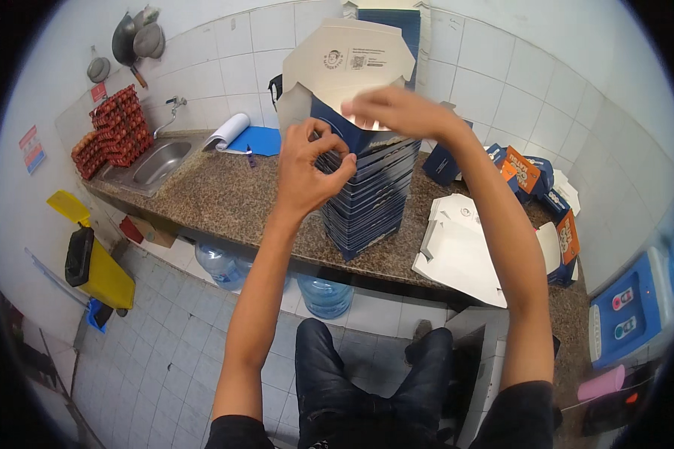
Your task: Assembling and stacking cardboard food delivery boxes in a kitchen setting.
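Observation:
A tall stack of nested navy-blue cardboard boxes (371, 202) stands on the counter in front of me. On top sits an open box (337, 56), its pale inner lid raised at the back and its side flaps out. My left hand (311, 170) is at the near left corner of this top box, its fingers curled and the thumb bent toward the forefinger at the box's edge. Over the box's right side is my right hand (404, 112), slightly blurred, fingers stretched leftward across the opening. I see nothing held in it.
Flat white box blanks (460, 251) lie right of the stack, near folded blue and orange boxes (528, 176). A blue clipboard with paper (254, 140), a sink (161, 161) and stacked egg trays (120, 127) are left. Water bottles (326, 295) stand under the counter.

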Demonstrator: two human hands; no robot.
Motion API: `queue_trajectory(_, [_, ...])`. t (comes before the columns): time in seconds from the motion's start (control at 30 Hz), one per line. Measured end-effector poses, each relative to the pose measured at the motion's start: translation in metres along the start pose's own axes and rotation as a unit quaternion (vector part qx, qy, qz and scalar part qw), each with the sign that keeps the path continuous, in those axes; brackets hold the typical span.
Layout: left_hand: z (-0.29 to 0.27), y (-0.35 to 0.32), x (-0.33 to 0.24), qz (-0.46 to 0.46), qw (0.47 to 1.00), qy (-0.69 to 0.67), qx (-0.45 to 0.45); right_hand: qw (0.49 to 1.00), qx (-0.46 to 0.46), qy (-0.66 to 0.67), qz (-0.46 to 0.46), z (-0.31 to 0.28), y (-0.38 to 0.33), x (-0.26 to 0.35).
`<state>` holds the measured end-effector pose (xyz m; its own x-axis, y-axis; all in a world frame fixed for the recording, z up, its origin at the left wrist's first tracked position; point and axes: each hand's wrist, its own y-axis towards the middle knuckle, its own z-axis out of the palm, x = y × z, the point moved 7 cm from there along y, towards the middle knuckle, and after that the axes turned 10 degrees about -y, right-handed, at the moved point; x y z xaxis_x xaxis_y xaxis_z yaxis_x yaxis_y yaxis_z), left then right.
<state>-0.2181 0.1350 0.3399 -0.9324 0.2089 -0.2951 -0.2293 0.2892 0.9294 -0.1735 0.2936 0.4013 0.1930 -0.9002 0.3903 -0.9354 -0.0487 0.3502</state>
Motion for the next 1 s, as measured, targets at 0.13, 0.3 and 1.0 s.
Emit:
queue_trajectory(0.13, [-0.013, -0.001, -0.005, 0.007, 0.988, 0.15, -0.018, 0.974, 0.018, -0.221, -0.042, 0.017, -0.016, 0.027])
queue_trajectory(0.3, [-0.005, 0.0, 0.013, -0.233, 0.955, 0.155, 0.095, 0.933, -0.134, -0.329, 0.055, 0.02, 0.019, 0.036])
queue_trajectory(1.0, [0.0, -0.022, 0.039, -0.226, 0.973, 0.032, 0.006, 0.958, -0.018, -0.254, 0.136, 0.061, 0.03, 0.028])
